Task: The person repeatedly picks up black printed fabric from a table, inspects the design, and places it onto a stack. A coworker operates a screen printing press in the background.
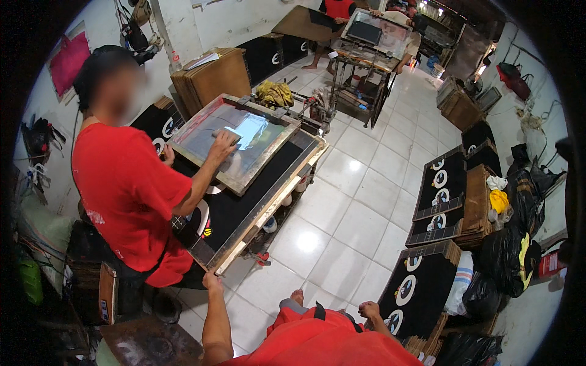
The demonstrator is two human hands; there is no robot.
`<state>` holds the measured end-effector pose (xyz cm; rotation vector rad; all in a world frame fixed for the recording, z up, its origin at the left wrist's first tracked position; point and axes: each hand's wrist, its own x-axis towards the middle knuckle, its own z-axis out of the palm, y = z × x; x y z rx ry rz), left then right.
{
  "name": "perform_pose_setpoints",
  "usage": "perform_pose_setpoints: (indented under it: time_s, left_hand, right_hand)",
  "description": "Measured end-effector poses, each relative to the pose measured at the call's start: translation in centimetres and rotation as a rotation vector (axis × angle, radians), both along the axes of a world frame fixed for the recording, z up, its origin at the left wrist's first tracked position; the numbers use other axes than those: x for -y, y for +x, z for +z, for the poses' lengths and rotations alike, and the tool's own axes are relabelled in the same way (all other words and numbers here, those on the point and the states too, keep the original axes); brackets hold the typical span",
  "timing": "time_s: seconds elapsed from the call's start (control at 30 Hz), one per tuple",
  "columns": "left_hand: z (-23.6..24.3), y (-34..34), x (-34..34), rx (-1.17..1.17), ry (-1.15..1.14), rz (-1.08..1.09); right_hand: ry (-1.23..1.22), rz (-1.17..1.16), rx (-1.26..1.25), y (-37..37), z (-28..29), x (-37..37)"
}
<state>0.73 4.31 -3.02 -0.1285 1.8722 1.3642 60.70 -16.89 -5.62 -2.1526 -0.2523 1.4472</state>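
Below, left hand (212, 280) closed on corner of wooden table (262, 218) — right hand (368, 309) loosely fisted, contents unclear, near flat black panels (403, 293)

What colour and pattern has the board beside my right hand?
The board is black with round, mainly white prints; head view shows it best.

Pale, glossy square-tiled floor (372, 168) runs from me toward one o'clock, catching round white glare spots. A scuffed white plaster wall (226, 30) stands at eleven o'clock; a grimy whitish wall (543, 91) closes my two. Toward one, beyond a dark-legged metal worktable (383, 100), the room dims under small bright lights.
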Motion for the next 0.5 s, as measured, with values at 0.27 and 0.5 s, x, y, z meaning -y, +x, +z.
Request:
perform_pose_setpoints:
  time_s: [0.27,0.5]
  left_hand:
    - [5.8,-0.8,-0.5,-0.052,0.02,0.094]
    - [15.4,0.7,2.9,-0.023,0.188,-0.137]
  right_hand:
    - [0.311,0.59,-0.077,-14.0,4.8,-15.4]
    - [0.524,-0.05,-1.164,-29.5,12.3,-35.0]
